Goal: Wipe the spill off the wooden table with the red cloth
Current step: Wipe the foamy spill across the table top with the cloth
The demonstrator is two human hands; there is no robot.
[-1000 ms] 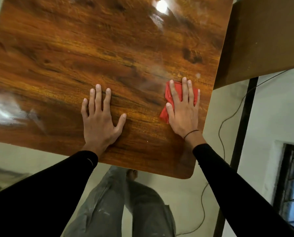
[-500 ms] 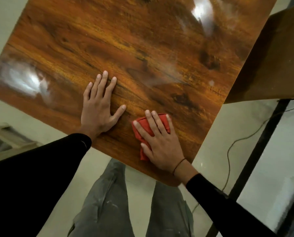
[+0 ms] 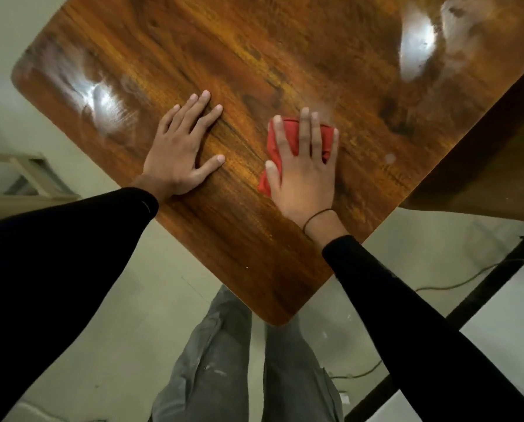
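The glossy wooden table (image 3: 254, 50) fills the upper part of the head view, one corner pointing toward me. My right hand (image 3: 304, 175) lies flat with fingers spread on the folded red cloth (image 3: 288, 132), pressing it against the tabletop. A faint hazy smear (image 3: 323, 108) shows just beyond the fingertips, and a small pale spot (image 3: 390, 159) lies to the right of the cloth. My left hand (image 3: 181, 147) rests palm down on the bare wood to the left of the cloth, holding nothing.
A second brown tabletop (image 3: 492, 166) abuts on the right, with a black metal leg (image 3: 467, 306) and a cable (image 3: 455, 284) on the pale floor. A beige frame (image 3: 26, 181) stands at far left. My grey-trousered legs (image 3: 224, 370) are below the table corner.
My right hand slid the cloth toward me and leftward, then pushed it away again across the wood. The view has rotated; my left hand stayed planted on the table.
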